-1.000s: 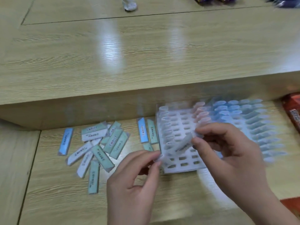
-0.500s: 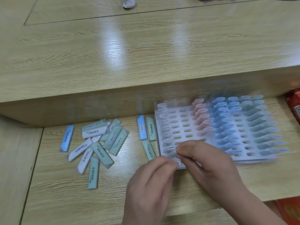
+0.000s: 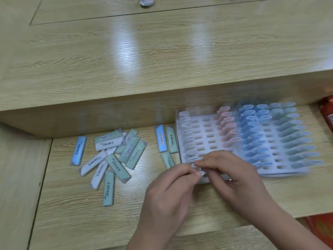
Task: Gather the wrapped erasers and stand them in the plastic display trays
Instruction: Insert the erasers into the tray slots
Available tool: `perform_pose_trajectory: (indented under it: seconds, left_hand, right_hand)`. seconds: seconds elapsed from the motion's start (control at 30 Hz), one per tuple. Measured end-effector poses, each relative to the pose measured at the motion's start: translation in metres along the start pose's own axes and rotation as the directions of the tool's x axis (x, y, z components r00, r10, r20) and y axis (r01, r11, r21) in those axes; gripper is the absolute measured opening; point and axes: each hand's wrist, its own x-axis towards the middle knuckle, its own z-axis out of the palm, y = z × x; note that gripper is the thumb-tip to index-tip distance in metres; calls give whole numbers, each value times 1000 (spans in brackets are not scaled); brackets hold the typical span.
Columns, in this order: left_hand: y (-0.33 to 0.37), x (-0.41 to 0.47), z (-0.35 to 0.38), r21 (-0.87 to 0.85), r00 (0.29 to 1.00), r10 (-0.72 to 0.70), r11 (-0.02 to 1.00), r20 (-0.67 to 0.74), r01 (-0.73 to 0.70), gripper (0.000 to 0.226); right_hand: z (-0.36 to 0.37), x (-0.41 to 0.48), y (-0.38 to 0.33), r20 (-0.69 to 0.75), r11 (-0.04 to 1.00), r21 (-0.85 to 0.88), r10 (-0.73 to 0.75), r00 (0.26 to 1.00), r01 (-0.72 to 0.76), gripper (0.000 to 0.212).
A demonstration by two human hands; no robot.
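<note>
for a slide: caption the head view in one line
Left hand and right hand pinch a wrapped eraser at the display tray's near corner

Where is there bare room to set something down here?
Bare wood lies before the loose eraser pile, left of the left hand, and across the raised desktop. Crowded: the display tray's near corner, where it meets the right hand.

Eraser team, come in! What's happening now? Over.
Left hand and right hand pinch a wrapped eraser at near corner of tray. Loose erasers lie left. Nothing blocking.
</note>
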Motion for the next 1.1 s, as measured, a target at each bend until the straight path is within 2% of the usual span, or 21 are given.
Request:
perform_pose_trajectory:
  seconds: [0.13,0.23,0.37,0.47,0.53,0.6,0.67,0.73,0.8,0.9,1.0,1.1]
  left_hand:
    - [-9,-9,6,18,999,-37,999,11,37,12]
    - [-13,-14,8,46,996,-80,996,-37,82,24]
    - [-11,-15,5,-110,971,-232,968,-62,224,24]
    - [-6,-15,-10,-234,910,-405,896,-85,377,35]
    - [-7,-18,-29,-288,852,-507,841,-129,457,34]
    - [-15,-23,-53,-285,756,-615,784,-226,552,32]
    - [-31,-28,-80,-185,662,-670,736,-335,651,32]
    - [-45,-33,-102,-17,623,-688,676,-372,737,29]
    - [-53,-31,-114,89,595,-726,606,-346,791,32]
    - [-56,-17,-114,259,578,-771,520,-268,814,49]
    - [-57,3,-104,515,587,-780,418,-220,748,66]
    - [-59,11,-99,579,606,-765,398,-219,712,65]
  right_hand:
    - [-1,1,0,23,1000,-1,12,1000,-12,35]
    - [-2,-1,-1,39,1000,-9,28,999,-28,43]
    - [2,-3,-10,-9,999,-2,49,999,-49,38]
    - [8,0,-29,-101,998,-59,22,995,-28,30]
    - [17,8,-48,-141,993,-115,-23,990,7,28]
    - [35,21,-70,-84,989,-145,-46,995,33,28]
    - [59,38,-87,53,979,-204,6,999,5,34]
    - [85,56,-94,189,947,-316,121,975,-57,45]
    - [104,74,-94,255,911,-378,272,928,-163,56]
    - [118,95,-88,233,829,-491,421,877,-268,64]
    - [123,104,-86,231,774,-538,516,825,-333,62]
    - [129,107,-83,215,761,-546,530,820,-349,55]
